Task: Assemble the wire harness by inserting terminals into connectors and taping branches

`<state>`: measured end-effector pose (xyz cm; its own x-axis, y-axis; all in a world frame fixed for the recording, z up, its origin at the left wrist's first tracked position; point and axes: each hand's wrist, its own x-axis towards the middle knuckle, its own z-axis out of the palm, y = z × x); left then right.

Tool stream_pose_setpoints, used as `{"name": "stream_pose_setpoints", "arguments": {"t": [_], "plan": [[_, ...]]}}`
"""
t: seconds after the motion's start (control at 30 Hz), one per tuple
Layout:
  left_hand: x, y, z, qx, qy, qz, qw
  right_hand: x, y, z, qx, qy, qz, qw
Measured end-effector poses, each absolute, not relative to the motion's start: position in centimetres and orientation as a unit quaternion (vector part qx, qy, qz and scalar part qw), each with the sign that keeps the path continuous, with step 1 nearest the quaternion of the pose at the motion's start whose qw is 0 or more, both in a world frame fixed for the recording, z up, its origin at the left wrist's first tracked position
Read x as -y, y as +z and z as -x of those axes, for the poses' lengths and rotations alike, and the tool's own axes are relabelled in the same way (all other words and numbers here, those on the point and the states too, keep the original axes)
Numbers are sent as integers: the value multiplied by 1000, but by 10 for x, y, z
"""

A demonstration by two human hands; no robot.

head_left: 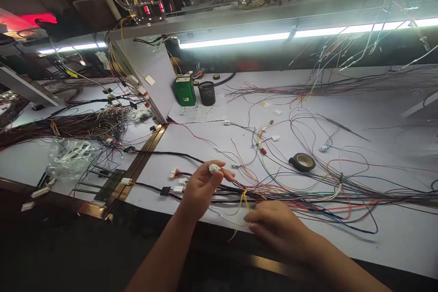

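My left hand (201, 189) is raised over the near edge of the bench, its thumb and fingers closed on a small white connector (214, 169). To the right, my right hand (278, 226) is slightly blurred, with thumb and forefinger pinched together at a yellow wire (247, 203). Its fingertips partly hide the wire. Behind both hands runs a loose wire harness (294, 196) of red, black, blue and yellow strands. A black connector (165, 191) and a white connector with orange wires (174, 173) lie left of my left hand.
A roll of black tape (304, 162) lies behind the harness. Further back stand a green box (184, 91) and a black mesh cup (207, 94). A metal bench seam (145, 157), a plastic bag (70, 155) and a wire bundle (68, 127) are at left.
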<state>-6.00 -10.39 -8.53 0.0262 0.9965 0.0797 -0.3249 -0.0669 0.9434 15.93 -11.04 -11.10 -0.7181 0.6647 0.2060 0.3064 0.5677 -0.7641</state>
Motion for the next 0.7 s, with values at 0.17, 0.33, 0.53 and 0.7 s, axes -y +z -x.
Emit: {"name": "stream_pose_setpoints", "arguments": {"t": [0.17,0.33,0.53,0.7], "plan": [[104,-64,44,-383,500,-540,559,74,-82,-151,733,507,381,246],[96,-42,33,-402,448,-699,385,48,-54,-131,732,579,293,208],[96,-69,44,-421,588,-498,479,48,-76,-136,817,456,323,142],[97,-107,52,-392,673,-167,605,69,-114,-132,868,248,410,130]]}}
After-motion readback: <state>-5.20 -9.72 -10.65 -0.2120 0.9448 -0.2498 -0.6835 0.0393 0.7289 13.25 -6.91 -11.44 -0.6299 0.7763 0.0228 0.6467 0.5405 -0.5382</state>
